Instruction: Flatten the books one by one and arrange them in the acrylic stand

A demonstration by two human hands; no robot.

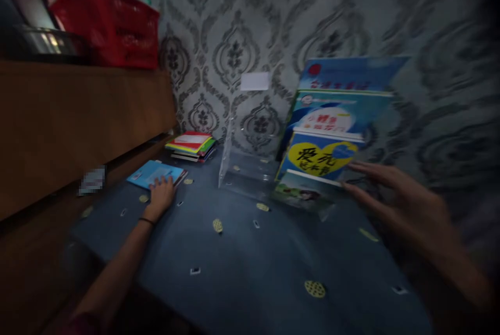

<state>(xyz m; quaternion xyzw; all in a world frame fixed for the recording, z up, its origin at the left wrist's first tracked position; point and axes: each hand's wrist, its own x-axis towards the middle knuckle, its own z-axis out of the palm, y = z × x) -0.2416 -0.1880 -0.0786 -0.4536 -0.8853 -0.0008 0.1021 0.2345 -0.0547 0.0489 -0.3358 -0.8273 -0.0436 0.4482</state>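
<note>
Left hand, left of centre: flat, palm down on light blue booklet lying on table; grip wide, nothing clasped. Right hand, right of frame: fingers spread, tips touching edge of leaflets standing tiered in clear acrylic stand; grip wide. Colourful book stack behind booklet, against patterned wall. Red basket on wooden shelf, upper left.

1. Reaching far forward with the left arm, left hand lying palm down, fingers flat.
2. Stretching the right hand leftward, fingers extended and slightly spread, palm facing down.
</note>
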